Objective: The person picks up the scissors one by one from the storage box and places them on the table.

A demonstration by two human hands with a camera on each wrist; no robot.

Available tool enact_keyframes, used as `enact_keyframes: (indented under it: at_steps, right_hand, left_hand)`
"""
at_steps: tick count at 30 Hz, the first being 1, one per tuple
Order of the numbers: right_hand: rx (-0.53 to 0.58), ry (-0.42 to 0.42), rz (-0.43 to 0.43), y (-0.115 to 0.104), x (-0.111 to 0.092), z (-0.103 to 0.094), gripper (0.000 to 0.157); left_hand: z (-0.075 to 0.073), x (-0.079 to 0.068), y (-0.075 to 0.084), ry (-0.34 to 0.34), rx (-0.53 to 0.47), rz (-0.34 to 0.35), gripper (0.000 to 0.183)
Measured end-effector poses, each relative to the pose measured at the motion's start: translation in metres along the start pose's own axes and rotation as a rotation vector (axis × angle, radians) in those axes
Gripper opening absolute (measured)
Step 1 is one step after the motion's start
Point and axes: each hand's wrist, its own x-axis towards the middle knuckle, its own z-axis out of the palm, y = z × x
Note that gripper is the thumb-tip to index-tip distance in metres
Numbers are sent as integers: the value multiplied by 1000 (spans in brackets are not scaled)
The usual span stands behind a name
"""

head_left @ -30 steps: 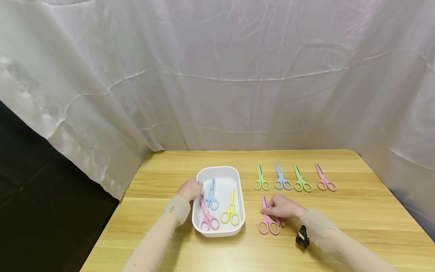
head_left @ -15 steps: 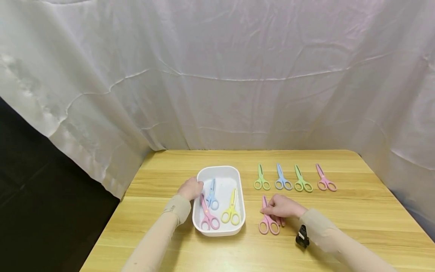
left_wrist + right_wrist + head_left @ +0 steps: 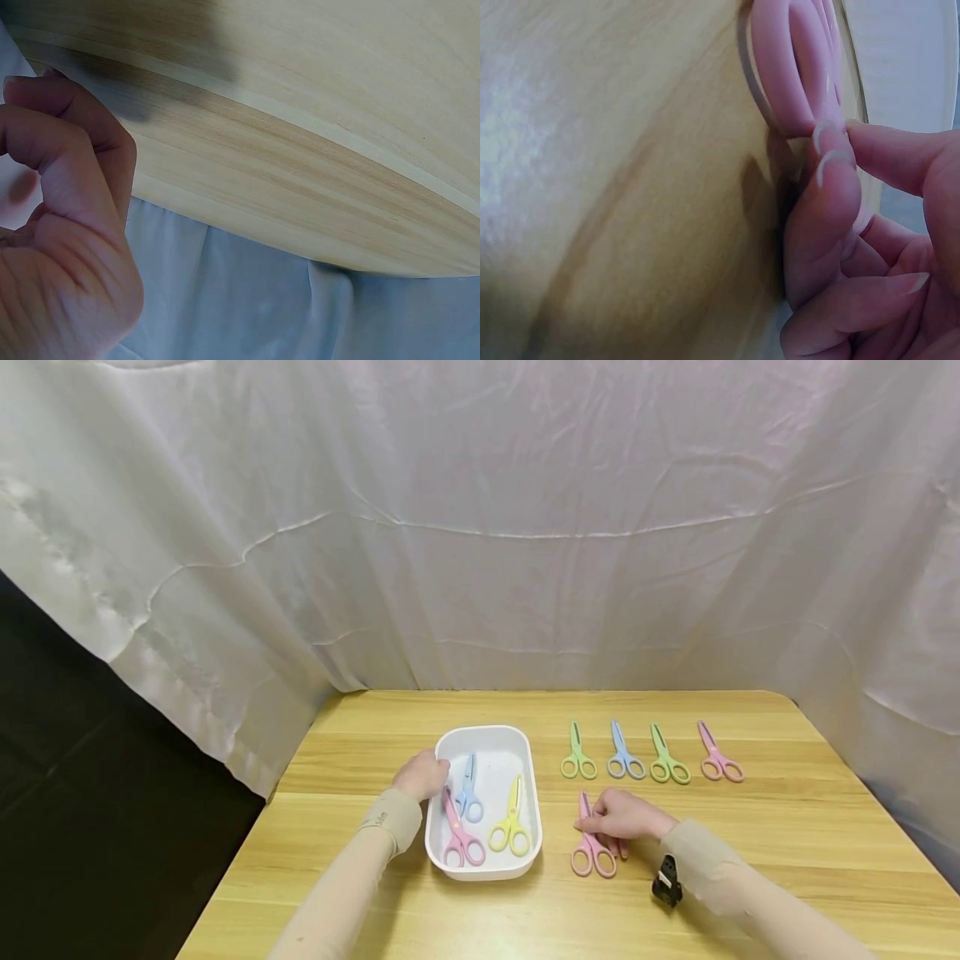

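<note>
At the left side of a white plastic tray [image 3: 487, 876], my left hand [image 3: 422, 776] grips the rim, thumb over the inside edge. In the left wrist view, the fingers of that hand [image 3: 71, 187] are curled. Inside the tray lie blue scissors [image 3: 468, 792], pink scissors [image 3: 458, 835] and yellow scissors [image 3: 512, 821]. To the right of the tray, my right hand [image 3: 632, 816] pinches a second pair of pink scissors [image 3: 591, 842] between thumb and fingers. Their handle loops point toward me, low over the tabletop. The right wrist view shows the fingertips right at the pink handle [image 3: 776, 60].
Behind the right hand is a row of scissors: green [image 3: 575, 748], blue [image 3: 620, 749], another green [image 3: 662, 748] and pink [image 3: 714, 752]. They lie on a wooden table [image 3: 345, 735]. A pale curtain [image 3: 480, 593] hangs along the back and sides.
</note>
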Motion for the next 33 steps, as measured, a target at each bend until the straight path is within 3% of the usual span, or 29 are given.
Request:
enact_keyframes:
  at_steps: [22, 33]
  right_hand:
    - [29, 5, 29, 2, 0, -1, 44]
    - [31, 98, 18, -9, 0, -9, 40]
  left_hand:
    - [1, 2, -1, -3, -14, -17, 52]
    - [-1, -1, 0, -8, -7, -21, 52]
